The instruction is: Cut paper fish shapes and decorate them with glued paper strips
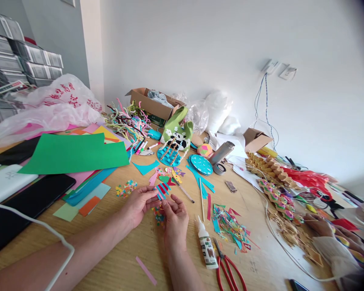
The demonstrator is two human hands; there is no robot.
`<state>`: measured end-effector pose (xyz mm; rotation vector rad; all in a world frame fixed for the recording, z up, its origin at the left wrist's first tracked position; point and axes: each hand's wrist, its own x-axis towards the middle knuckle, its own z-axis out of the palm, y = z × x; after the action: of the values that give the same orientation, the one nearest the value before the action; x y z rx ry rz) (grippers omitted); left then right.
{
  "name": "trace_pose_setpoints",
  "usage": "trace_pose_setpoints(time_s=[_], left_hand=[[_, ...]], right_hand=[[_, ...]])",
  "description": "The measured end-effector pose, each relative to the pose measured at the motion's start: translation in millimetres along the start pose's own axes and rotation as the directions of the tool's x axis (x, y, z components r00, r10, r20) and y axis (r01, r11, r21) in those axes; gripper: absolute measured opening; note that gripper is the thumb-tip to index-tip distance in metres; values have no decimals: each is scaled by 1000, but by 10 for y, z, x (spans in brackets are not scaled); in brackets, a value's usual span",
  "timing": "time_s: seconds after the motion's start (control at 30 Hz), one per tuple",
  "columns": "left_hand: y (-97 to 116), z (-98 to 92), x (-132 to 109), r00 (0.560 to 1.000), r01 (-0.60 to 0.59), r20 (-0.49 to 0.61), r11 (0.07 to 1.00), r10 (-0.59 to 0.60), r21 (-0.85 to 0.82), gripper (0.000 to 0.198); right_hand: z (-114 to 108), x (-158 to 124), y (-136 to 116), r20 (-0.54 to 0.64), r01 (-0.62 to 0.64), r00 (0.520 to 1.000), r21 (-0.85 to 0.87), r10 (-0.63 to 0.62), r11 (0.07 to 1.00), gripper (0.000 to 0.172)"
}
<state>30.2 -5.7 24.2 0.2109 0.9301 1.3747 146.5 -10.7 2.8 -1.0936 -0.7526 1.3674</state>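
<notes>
My left hand [138, 204] pinches a small striped paper fish [164, 188], blue with red stripes and a red tail, just above the wooden table [124, 258]. My right hand [176, 220] is beside it, fingers curled and pinched at the fish's lower edge. Under the hands lies a small pile of coloured paper bits [159, 216]. More paper fish [176, 174] lie just beyond, next to a thin stick [185, 193].
A glue bottle [206, 244] and red-handled scissors [229, 268] sit at my right. Paper scraps [230, 226] lie past them. Green paper [75, 154] tops a sheet stack at left, beside a black tablet [24, 210]. Another person's hand [324, 226] works at far right.
</notes>
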Motion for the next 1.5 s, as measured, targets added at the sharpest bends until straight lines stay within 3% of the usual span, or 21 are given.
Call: trace_pose_setpoints(time_s=[0.9, 1.1, 1.37, 1.5], left_hand=[[3, -4, -1, 1000, -10, -11, 1000, 10, 14, 11], [-1, -15, 8, 999, -32, 17, 999, 32, 41, 10], [-72, -28, 11, 985, -138, 132, 965, 111, 224, 23], [-89, -21, -29, 981, -130, 170, 960, 89, 250, 23]], right_hand=[[12, 1, -22, 13, -7, 1000, 28, 7, 1000, 50], [-7, -22, -9, 13, -12, 1000, 30, 12, 999, 44], [47, -22, 25, 51, 124, 991, 46, -126, 991, 45], [54, -29, 22, 66, 140, 987, 71, -145, 988, 41]])
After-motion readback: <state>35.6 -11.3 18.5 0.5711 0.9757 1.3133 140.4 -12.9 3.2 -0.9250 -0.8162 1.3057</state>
